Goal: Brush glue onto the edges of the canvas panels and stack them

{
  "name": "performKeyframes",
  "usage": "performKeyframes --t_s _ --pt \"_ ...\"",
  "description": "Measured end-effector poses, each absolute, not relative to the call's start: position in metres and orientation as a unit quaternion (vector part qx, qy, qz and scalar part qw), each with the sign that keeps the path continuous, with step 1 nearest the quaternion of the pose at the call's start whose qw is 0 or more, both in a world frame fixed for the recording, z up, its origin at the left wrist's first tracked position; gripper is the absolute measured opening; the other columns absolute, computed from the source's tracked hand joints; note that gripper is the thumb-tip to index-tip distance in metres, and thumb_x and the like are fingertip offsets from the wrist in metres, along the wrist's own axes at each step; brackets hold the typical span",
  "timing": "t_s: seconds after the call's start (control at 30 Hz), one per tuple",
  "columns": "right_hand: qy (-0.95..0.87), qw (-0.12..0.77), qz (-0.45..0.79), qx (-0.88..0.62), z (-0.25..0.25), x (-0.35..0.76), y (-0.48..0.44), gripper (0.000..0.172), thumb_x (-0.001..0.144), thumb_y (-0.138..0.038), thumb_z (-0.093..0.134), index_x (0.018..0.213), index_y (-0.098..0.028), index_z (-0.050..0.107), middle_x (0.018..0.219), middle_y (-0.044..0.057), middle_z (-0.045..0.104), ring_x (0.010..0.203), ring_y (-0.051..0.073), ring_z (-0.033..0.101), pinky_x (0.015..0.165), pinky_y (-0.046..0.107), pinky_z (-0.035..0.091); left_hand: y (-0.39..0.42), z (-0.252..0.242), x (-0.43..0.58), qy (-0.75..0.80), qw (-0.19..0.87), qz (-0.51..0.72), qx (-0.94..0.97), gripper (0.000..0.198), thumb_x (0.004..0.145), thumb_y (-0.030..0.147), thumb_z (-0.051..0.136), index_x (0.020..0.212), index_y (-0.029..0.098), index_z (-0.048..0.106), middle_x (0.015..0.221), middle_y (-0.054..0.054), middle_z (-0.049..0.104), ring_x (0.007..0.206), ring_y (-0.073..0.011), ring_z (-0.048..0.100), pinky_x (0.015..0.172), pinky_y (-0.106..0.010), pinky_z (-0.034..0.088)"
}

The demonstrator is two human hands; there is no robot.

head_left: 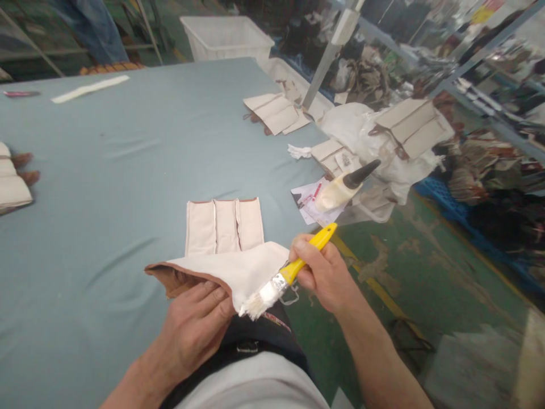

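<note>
My right hand (326, 270) grips a paintbrush (298, 264) by its yellow handle. White stuff coats its bristles, which point down and left against the edge of a cream fabric piece (251, 267). That piece has brown binding along its edge and a brown underside. My left hand (200, 312) is tucked at the piece's near edge, fingers closed on it below the brown binding. Just beyond lies a cream panel (225, 224) with three upright sections, partly covered by the piece.
On the blue-grey table (140, 147), a bottle with a black nozzle (340, 190) lies on printed paper at the right edge. Cream pieces (276, 111) lie at the back right and far left. A white bin (227, 37) stands behind; a metal post (327, 62) rises beside the table.
</note>
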State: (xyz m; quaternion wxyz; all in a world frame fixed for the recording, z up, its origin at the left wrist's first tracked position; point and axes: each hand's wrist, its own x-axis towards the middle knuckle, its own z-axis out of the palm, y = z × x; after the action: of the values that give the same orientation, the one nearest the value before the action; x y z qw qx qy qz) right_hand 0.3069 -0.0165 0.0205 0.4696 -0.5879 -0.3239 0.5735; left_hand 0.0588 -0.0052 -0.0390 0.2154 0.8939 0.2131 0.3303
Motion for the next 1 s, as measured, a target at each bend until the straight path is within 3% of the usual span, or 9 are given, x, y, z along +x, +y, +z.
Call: performKeyframes --t_s 0.13,0.23,0.3,0.47,0.53,0.8,1.0 --pt "-0.288 0.537 0.524 -0.595 0.022 0.322 -0.016 0.045 0.088 -0.06 0.073 0.067 -0.022 0.058 0.041 -0.012 0.032 0.037 0.006 0.024 0.039 0.02 0.018 -0.004 -0.025 0.062 0.296 0.279 0.342 0.847 0.025 0.101 0.004 0.052 0.093 0.02 0.069 0.071 -0.001 0.068 0.065 -0.017 0.064 0.062 -0.026 0.049" --pt "-0.271 0.611 0.493 -0.558 0.028 0.32 -0.012 0.045 0.088 -0.059 0.076 0.068 -0.023 0.059 0.043 -0.012 0.033 0.037 0.006 0.025 0.038 0.019 0.022 0.007 -0.004 0.065 0.381 0.375 0.323 0.781 0.031 0.104 0.017 0.056 0.075 0.022 0.064 0.058 0.004 0.056 0.052 -0.0136 0.053 0.051 -0.023 0.041" --pt "-0.276 0.65 0.472 -0.528 0.033 0.313 -0.01 0.043 0.09 -0.058 0.077 0.071 -0.023 0.062 0.044 -0.011 0.036 0.037 0.006 0.028 0.038 0.019 0.025 0.017 0.011 0.067 0.422 0.441 0.312 0.729 0.033 0.105 0.028 0.058 0.074 0.022 0.069 0.061 0.002 0.059 0.054 -0.0142 0.054 0.051 -0.023 0.042" --pt "-0.348 0.696 0.402 -0.483 0.042 0.295 -0.009 0.04 0.098 -0.057 0.074 0.075 -0.025 0.067 0.047 -0.008 0.047 0.037 0.008 0.036 0.038 0.022 0.029 0.04 0.033 0.069 0.454 0.58 0.332 0.589 0.028 0.099 0.045 0.071 0.099 0.02 0.084 0.087 -0.004 0.075 0.078 -0.0186 0.067 0.067 -0.024 0.053" --pt "-0.369 0.71 0.383 -0.462 0.043 0.287 -0.007 0.038 0.1 -0.055 0.072 0.077 -0.025 0.068 0.05 -0.007 0.05 0.038 0.009 0.039 0.039 0.022 0.029 0.045 0.034 0.069 0.456 0.612 0.344 0.547 0.033 0.094 0.051 0.078 0.101 0.02 0.085 0.091 -0.004 0.077 0.08 -0.0186 0.067 0.068 -0.023 0.053" --pt "-0.494 0.696 0.274 -0.444 0.03 0.272 0.011 0.027 0.106 -0.048 0.066 0.094 -0.026 0.073 0.063 -0.003 0.063 0.051 0.013 0.055 0.051 0.026 0.045 0.042 0.038 0.072 0.451 0.725 0.326 0.405 0.043 0.082 0.056 0.091 0.103 0.018 0.085 0.083 -0.005 0.077 0.073 -0.0169 0.066 0.065 -0.022 0.053" --pt "-0.507 0.69 0.25 -0.452 0.024 0.283 0.006 0.026 0.108 -0.046 0.061 0.094 -0.028 0.073 0.063 -0.002 0.061 0.052 0.015 0.055 0.053 0.031 0.045 0.044 0.038 0.077 0.463 0.756 0.305 0.348 0.048 0.07 0.058 0.099 0.082 0.015 0.08 0.072 -0.004 0.073 0.064 -0.0137 0.062 0.057 -0.019 0.05"
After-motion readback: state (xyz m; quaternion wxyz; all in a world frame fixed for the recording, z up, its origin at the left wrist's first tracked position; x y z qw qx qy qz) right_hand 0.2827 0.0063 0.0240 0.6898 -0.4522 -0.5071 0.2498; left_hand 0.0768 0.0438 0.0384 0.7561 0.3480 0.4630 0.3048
